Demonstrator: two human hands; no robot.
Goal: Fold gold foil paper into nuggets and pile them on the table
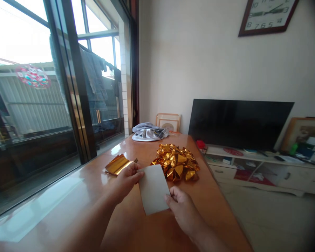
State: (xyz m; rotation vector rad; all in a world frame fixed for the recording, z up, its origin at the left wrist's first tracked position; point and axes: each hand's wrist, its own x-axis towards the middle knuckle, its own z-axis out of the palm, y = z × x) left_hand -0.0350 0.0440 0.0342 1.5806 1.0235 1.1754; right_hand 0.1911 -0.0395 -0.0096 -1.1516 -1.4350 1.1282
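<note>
A pale, flat sheet of paper is held tilted above the table, its plain side facing me. My left hand pinches it at the upper left corner. At its lower right edge, my right hand grips it between thumb and fingers. Just beyond my left hand lies a stack of gold foil sheets, slightly curled. Behind the paper sits a heap of folded gold foil pieces.
The brown wooden table runs away from me beside a glass sliding door. Grey-white cloth is bunched at its far end, near leaning frames. To the right, a television stands on a white cabinet.
</note>
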